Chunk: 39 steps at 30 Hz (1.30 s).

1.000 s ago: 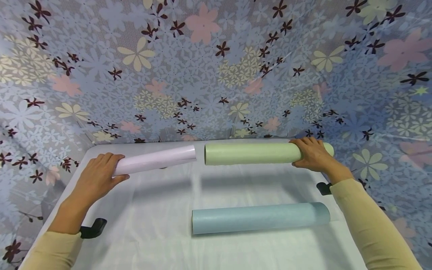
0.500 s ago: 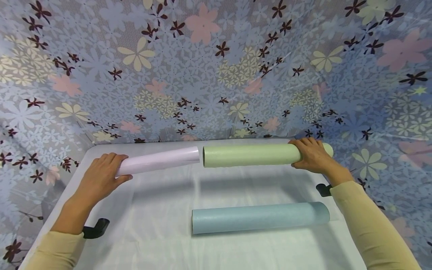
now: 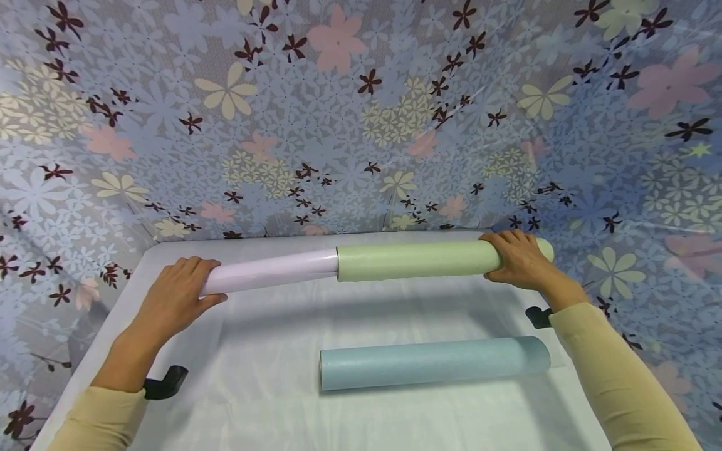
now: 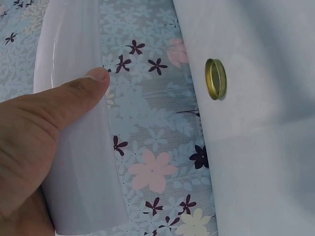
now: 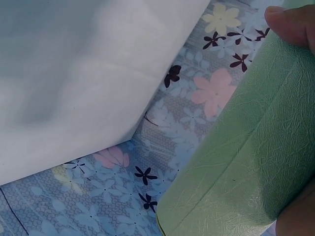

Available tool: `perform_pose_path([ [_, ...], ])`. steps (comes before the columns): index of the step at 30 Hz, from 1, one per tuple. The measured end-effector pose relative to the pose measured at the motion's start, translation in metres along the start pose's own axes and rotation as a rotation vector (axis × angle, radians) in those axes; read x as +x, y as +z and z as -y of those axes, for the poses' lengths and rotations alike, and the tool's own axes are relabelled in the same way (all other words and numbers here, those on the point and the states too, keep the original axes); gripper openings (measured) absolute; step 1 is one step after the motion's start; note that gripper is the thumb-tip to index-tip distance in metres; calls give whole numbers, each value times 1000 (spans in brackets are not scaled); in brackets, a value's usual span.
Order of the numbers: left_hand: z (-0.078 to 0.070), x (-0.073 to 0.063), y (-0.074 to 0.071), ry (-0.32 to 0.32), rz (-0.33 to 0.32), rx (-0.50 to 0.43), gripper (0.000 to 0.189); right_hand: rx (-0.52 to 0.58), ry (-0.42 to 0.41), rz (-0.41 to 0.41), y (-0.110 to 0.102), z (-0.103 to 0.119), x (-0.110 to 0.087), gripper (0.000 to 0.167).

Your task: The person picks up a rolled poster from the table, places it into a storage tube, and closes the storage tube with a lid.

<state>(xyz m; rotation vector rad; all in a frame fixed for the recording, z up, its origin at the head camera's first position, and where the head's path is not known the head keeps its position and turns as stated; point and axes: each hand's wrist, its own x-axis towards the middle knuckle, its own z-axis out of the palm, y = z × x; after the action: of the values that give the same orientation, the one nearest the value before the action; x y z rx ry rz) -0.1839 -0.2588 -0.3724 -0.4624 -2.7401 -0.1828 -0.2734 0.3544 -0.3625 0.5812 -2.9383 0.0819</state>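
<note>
My left hand (image 3: 179, 300) grips a lilac paper roll (image 3: 271, 272) near its left end, thumb below and fingers over the top. In the left wrist view the thumb lies across the glossy lilac surface. My right hand (image 3: 521, 260) holds a pale green textured roll (image 3: 412, 260) near its right end. Both rolls are held up over the white-covered table (image 3: 254, 388), roughly end to end. The lilac roll's narrower right end meets the green roll's left mouth, and its tip is hidden there. A light blue roll (image 3: 434, 363) lies on the table, nearer the person.
A small gold-coloured ring (image 4: 215, 79) stands on the white cover near the table's far edge; the lilac roll hides it in the head view. Flower-patterned fabric (image 3: 338, 125) hangs behind and at both sides. Dark wrist-camera mounts (image 3: 166, 383) stick out from the wrists.
My left hand has moved right with the lilac roll, closing the gap to the green roll. The green roll has shifted slightly left and down. The blue roll stays put.
</note>
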Motion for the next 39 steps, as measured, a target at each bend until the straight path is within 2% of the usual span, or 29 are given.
perform_pose_path([
  [12,-4,2,2,1,9,-6,67,-11,-24,-34,0,3,0,78],
  [18,-4,3,2,-2,11,-12,67,-13,-17,-23,-2,4,1,77],
  [32,-5,2,4,37,-34,-15,66,-15,8,-12,-2,2,1,79],
  [39,-9,5,3,34,-21,-15,66,-14,-2,-22,-2,3,1,78],
])
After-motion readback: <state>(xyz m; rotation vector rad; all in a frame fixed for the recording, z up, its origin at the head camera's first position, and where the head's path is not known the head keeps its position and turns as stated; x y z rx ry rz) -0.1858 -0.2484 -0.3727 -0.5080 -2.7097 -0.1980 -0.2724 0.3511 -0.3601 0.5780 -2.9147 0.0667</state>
